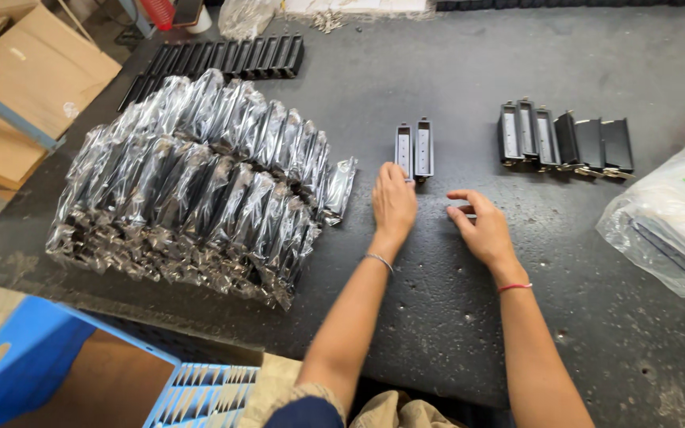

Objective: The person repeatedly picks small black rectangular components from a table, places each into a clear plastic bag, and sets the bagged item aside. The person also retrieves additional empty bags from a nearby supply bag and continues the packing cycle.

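Observation:
Two narrow black metal channel parts (414, 149) stand side by side on the dark table (453, 317). My left hand (393, 202) lies palm down just below them, its fingertips touching the left part's near end. My right hand (479, 224) rests on the table a little to the right, fingers curled toward the left, with a small pale piece under the fingertips; I cannot tell whether it grips it. A row of several more black parts (564, 141) stands further right.
A large stack of plastic-wrapped black parts (200, 182) fills the table's left. Unwrapped black parts (223, 59) lie in a row at the back left. A clear plastic bag (671, 222) sits at the right edge. A blue crate (81, 372) and cardboard boxes (33, 79) stand off the table's left.

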